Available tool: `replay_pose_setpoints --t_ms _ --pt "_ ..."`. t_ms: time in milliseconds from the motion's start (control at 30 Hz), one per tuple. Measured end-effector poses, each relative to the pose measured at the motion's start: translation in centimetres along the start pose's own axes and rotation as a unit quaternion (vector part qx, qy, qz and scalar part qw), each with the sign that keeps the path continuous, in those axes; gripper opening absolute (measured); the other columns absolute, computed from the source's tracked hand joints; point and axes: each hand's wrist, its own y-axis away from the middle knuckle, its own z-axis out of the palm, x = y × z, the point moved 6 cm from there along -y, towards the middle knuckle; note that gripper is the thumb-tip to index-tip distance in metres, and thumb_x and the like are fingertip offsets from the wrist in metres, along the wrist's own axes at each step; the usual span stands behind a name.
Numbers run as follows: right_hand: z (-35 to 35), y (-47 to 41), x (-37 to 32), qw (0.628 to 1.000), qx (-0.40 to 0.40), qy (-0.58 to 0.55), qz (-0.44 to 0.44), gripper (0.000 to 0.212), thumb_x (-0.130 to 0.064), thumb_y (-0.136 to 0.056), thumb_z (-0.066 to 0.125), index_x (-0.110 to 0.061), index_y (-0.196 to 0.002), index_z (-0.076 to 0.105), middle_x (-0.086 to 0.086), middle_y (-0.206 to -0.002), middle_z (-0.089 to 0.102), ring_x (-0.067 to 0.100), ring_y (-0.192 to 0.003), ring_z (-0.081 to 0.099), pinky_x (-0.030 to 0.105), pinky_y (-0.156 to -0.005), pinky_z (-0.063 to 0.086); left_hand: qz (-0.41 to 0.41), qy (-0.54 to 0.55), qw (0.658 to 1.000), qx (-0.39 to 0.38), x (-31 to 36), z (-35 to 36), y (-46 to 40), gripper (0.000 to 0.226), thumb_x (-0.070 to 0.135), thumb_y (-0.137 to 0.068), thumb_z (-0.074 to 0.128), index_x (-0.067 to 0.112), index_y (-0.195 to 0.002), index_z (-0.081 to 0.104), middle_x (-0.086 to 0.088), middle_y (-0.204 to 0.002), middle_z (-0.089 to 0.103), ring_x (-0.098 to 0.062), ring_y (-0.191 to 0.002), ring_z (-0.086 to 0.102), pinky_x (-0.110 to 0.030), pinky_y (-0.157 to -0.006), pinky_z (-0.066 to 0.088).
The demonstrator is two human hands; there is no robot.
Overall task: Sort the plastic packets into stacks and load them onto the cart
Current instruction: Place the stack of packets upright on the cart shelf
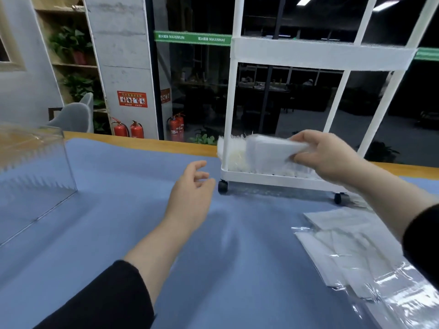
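Note:
A white wheeled cart [280,179] stands on the blue cloth at the back right. My right hand [325,153] grips a blurred stack of white plastic packets [270,148] just over the cart's bottom shelf, where other packets [235,155] lie. My left hand [192,186] hovers over the cloth left of the cart's front wheel, fingers relaxed and holding nothing. Several more clear and white packets [351,248] lie spread on the cloth at the right, partly under my right forearm.
A clear plastic box [35,172] stands at the left on the blue cloth [118,222]. The wooden table edge [166,143] runs along the back. The cart's upper shelf [323,53] sits overhead. Fire extinguishers [128,130] and a grey chair [76,115] stand beyond the table.

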Motion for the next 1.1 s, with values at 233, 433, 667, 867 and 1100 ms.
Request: replay_pose_setpoints --t_ms 233,433,667,867,1100 --pt "2.7 -4.5 0.0 0.998 -0.057 -0.038 0.004 0.028 -0.025 -0.086 0.077 -0.030 -0.111 0.067 0.011 -0.100 0.070 0.027 -0.073 0.055 0.033 -0.062 0.042 -0.008 -0.023 0.999 -0.030 1.0 1.8 -5.5 0.055 0.017 -0.102 0.044 0.029 -0.155 0.035 0.007 -0.151 0.046 -0.008 -0.123 0.046 -0.024 -0.092 0.036" --pt "4.9 -5.8 1.2 0.996 -0.078 -0.050 0.021 0.032 -0.030 -0.084 0.078 -0.038 -0.112 0.066 0.003 -0.093 0.068 0.023 -0.069 0.051 0.031 -0.059 0.039 -0.015 -0.042 0.997 -0.057 -1.2 3.9 -7.3 0.061 0.020 -0.102 0.044 0.029 -0.160 0.026 0.007 -0.161 0.036 -0.008 -0.145 0.036 -0.026 -0.105 0.031" --pt "4.8 -5.7 2.0 0.994 -0.055 -0.096 0.001 0.022 -0.021 -0.086 0.078 -0.033 -0.102 0.069 -0.002 -0.071 0.056 0.018 -0.048 0.034 0.022 -0.039 0.028 -0.008 -0.011 0.996 -0.092 -2.3 4.8 -7.3 0.059 0.021 -0.101 0.048 0.037 -0.156 0.034 0.023 -0.144 0.046 -0.001 -0.139 0.042 -0.027 -0.106 0.037" --pt "5.1 -5.7 2.4 0.996 -0.071 -0.044 -0.022 0.018 -0.024 -0.086 0.077 -0.035 -0.097 0.068 0.006 -0.098 0.069 0.025 -0.067 0.058 0.035 -0.054 0.048 0.002 0.006 0.995 -0.102 -2.0 5.0 -7.1 0.057 0.015 -0.100 0.047 0.042 -0.149 0.041 0.040 -0.124 0.050 0.005 -0.130 0.047 -0.024 -0.103 0.040" --pt "6.0 -5.7 1.9 0.997 -0.068 -0.018 -0.019 0.019 -0.027 -0.089 0.074 -0.035 -0.103 0.064 0.001 -0.081 0.063 0.012 -0.044 0.043 0.024 -0.041 0.039 0.003 0.019 0.995 -0.103 -1.7 5.0 -7.1 0.057 0.012 -0.099 0.048 0.046 -0.145 0.041 0.048 -0.113 0.044 0.026 -0.111 0.045 -0.011 -0.088 0.038"
